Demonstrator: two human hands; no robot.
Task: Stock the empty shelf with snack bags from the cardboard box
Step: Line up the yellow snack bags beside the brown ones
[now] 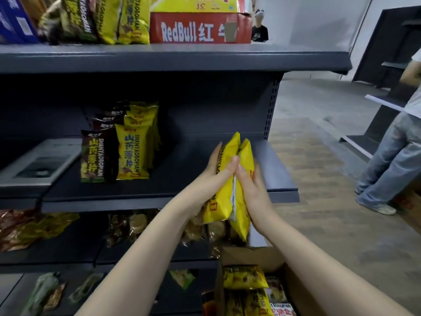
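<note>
Nearly upright, two yellow snack bags (227, 151) pressed together, tops leaning right, before the right end of the middle shelf (274, 169), left hand (217, 171) and right hand (254, 187) gripping them, shelved bags (132, 153) reading SHANYAOBOPIAN, RedBull carton (196, 30) above.

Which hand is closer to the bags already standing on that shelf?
Left. The left hand holds the held yellow bags from the side facing the standing bags; the right hand is on their far side, further right.
</note>
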